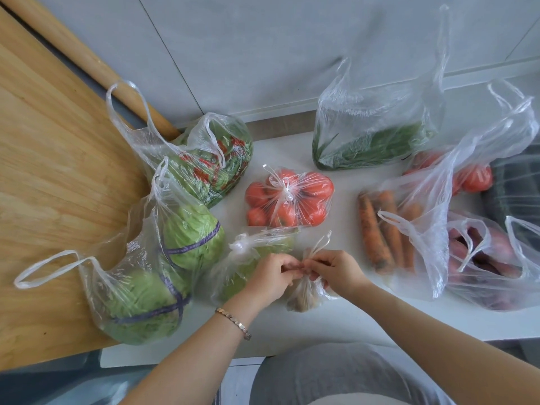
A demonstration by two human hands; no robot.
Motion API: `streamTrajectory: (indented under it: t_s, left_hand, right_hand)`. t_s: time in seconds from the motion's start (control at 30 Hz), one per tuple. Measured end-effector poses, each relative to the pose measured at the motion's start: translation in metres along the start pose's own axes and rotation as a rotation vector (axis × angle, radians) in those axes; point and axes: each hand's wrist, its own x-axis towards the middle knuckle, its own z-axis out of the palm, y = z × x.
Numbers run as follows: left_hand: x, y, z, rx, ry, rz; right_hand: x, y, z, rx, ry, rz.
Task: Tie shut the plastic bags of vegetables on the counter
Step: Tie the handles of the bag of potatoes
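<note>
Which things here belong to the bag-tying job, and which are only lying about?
Belong: small bag, pinched by left hand and right hand; open lettuce bag, carrot bag, leafy greens bag; tomato bag, already knotted.
Lying about: wooden board, wooden rod.

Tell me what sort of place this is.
Most likely a home kitchen: a white counter along a grey tiled wall, a large pale wooden board at its left, and a clear plastic bag of red tomatoes. The left hand and right hand pinch the handles of a small clear plastic bag.
</note>
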Motion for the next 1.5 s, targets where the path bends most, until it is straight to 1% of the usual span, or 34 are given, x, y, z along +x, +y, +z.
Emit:
streamTrajectory:
  t_s: [0.13, 0.23, 0.37, 0.43, 0.53, 0.6, 0.63, 0.73, 0.77, 0.83, 0.9, 1.03, 1.13, 1.27, 1.33, 1.4, 1.5]
  left_hand:
    - [0.001, 0.002, 0.006, -0.001, -0.031, 0.02]
    - [0.002, 0.003, 0.004, -0.081, 0.018, -0.022]
    - [0.003, 0.002, 0.006, -0.109, 0.041, -0.047]
    - [0.001, 0.002, 0.009, -0.176, 0.051, -0.056]
    - [0.0, 0.002, 0.013, -0.273, 0.078, -0.117]
    - [0.001, 0.004, 0.014, -0.292, 0.077, -0.164]
    - [0.002, 0.005, 0.014, -0.292, 0.068, -0.179]
    - [0.001, 0.008, 0.015, -0.305, 0.044, -0.216]
    - [0.001, 0.008, 0.015, -0.317, 0.05, -0.229]
    - [0.0, 0.007, 0.016, -0.337, 0.07, -0.238]
    - [-0.001, 0.007, 0.017, -0.329, 0.096, -0.234]
    - [-0.004, 0.004, 0.025, -0.23, 0.151, -0.171]
    - [-0.007, 0.003, 0.029, -0.217, 0.199, -0.162]
    - [-0.009, 0.0, 0.025, -0.251, 0.199, -0.157]
    - [-0.009, -0.001, 0.025, -0.225, 0.204, -0.12]
    - [-0.01, -0.002, 0.027, -0.172, 0.225, -0.079]
    - [-0.008, -0.004, 0.029, -0.135, 0.249, -0.023]
  right_hand:
    - [0.0, 0.001, -0.001, 0.049, 0.03, -0.007]
    - [0.0, 0.001, 0.0, 0.062, 0.06, -0.014]
    - [0.003, 0.001, 0.001, 0.083, 0.106, 0.012]
    - [0.005, -0.001, 0.001, 0.09, 0.113, 0.036]
    - [0.0, -0.001, 0.002, 0.057, 0.094, 0.037]
    - [-0.004, 0.004, 0.003, -0.046, 0.092, -0.039]
    - [-0.006, 0.008, 0.004, -0.125, 0.107, -0.111]
    - [-0.007, 0.019, 0.007, -0.429, 0.232, -0.435]
    - [-0.006, 0.021, 0.009, -0.497, 0.249, -0.499]
    - [-0.006, 0.022, 0.015, -0.574, 0.285, -0.531]
    - [-0.006, 0.018, 0.019, -0.61, 0.301, -0.502]
    - [-0.005, 0.015, 0.022, -0.674, 0.268, -0.416]
    - [-0.001, 0.017, 0.024, -0.595, 0.236, -0.292]
    - [0.001, 0.01, 0.019, -0.563, 0.165, -0.249]
    - [-0.001, 0.008, 0.014, -0.489, 0.144, -0.233]
    - [-0.004, 0.004, 0.009, -0.382, 0.151, -0.193]
    - [-0.007, -0.001, 0.005, -0.278, 0.117, -0.124]
